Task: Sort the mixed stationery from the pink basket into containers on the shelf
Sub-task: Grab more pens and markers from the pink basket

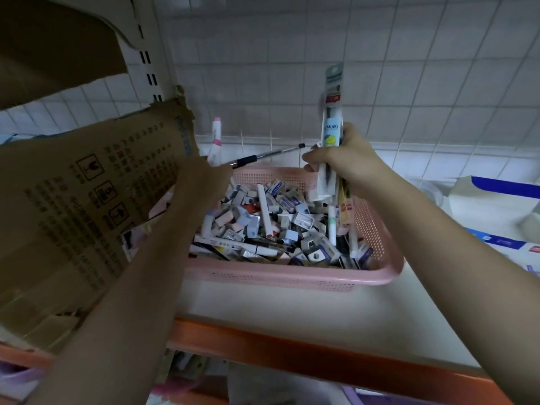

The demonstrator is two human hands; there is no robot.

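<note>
Your right hand (336, 162) clamps packaged pens (331, 121) upright, your left hand (201, 176) pinches loose pens (263, 154), gathering like items above the pink basket (292, 276).

Left hand (201, 182) fingertips hidden behind cardboard box (87, 200) flap; box cut off at left edge. Print on box too blurred to read. Far rim of pink basket (292, 276) hidden behind both hands. Packets (496, 200) at right cut off, blurred.
</note>
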